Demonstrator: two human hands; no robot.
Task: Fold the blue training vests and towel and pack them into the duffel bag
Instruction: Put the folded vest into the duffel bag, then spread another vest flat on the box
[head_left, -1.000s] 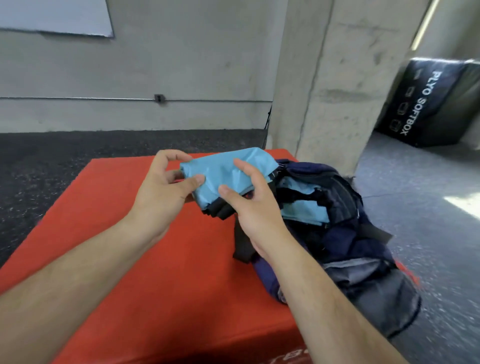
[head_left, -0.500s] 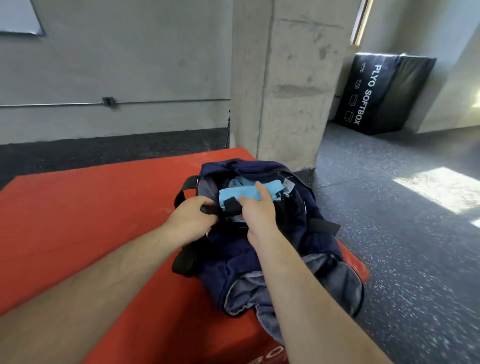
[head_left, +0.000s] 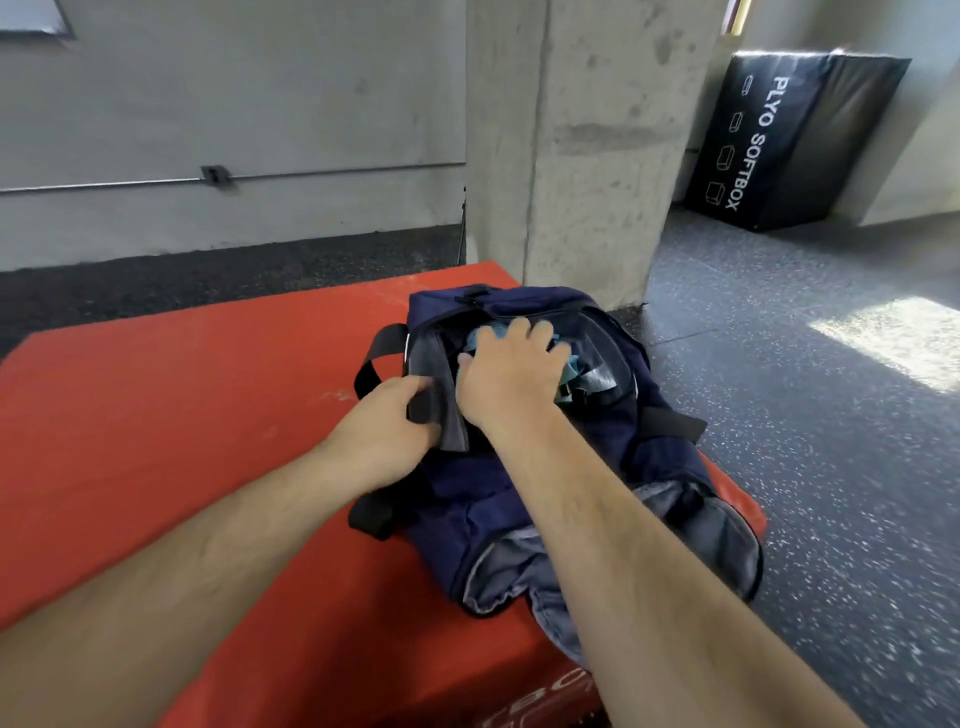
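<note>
Since half a second ago my right hand (head_left: 511, 371) has slid forward over the blue cloth (head_left: 477, 339) and now lies on top of it, and my left hand (head_left: 387, 426) has gone from the cloth to the flap (head_left: 435, 387) at the bag's mouth.

That cloth sits inside the main compartment of the navy duffel bag (head_left: 467, 499), low in the opening. Only small patches of it show past my knuckles on the far side and to the right. I cannot tell which of it is vest and which is towel. At the bag's near end a second pocket (head_left: 519, 561) gapes open and shows grey lining. A black strap (head_left: 376, 353) loops out on the left side.

My right hand is spread palm down with the fingers fairly straight, pressing on the cloth rather than grasping it. My left hand grips the grey-lined flap on the left edge of the opening, with the thumb on top and the fingers curled under it. Both bare forearms reach in from the near edge, the right one crossing above the near end of the bag.

The bag lies on the right part of a red padded box (head_left: 182, 415), its near end by the box's right edge. Just beyond it stands a concrete pillar (head_left: 571, 156). To the left runs a grey wall (head_left: 260, 104) with a thin pipe (head_left: 337, 170) along it. A dark speckled floor (head_left: 831, 441) spreads to the right with a patch of sunlight (head_left: 893, 338) on it, and far right a black block (head_left: 795, 140) reads PLYO SOFTBOX.
</note>
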